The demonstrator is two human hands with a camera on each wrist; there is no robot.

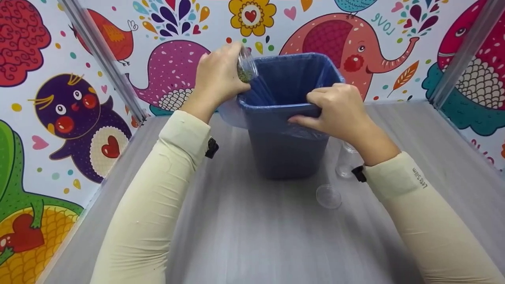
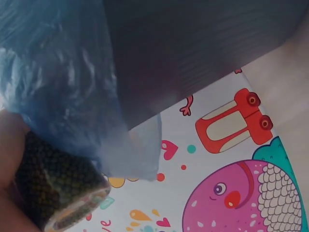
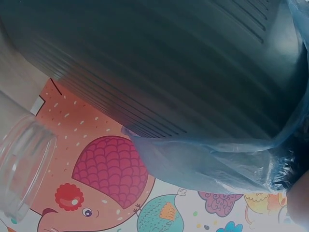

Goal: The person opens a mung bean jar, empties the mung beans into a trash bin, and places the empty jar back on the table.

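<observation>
In the head view a grey trash bin [image 1: 288, 154] stands upright, lined with a translucent blue trash bag [image 1: 284, 116] folded over its rim. My left hand [image 1: 221, 75] grips a clear jar [image 1: 247, 63] tilted at the bin's left rim. Small green beans [image 2: 63, 181] fill much of that jar in the left wrist view. My right hand [image 1: 341, 108] pinches the bin's near right rim and the bag, thumb outside; the fingertips inside are hidden.
A second clear jar [image 1: 345, 165] stands right of the bin, partly behind my right wrist. A clear round lid [image 1: 328, 196] lies on the grey tabletop [image 1: 252, 232]. Patterned walls [image 1: 169, 71] enclose the back and sides.
</observation>
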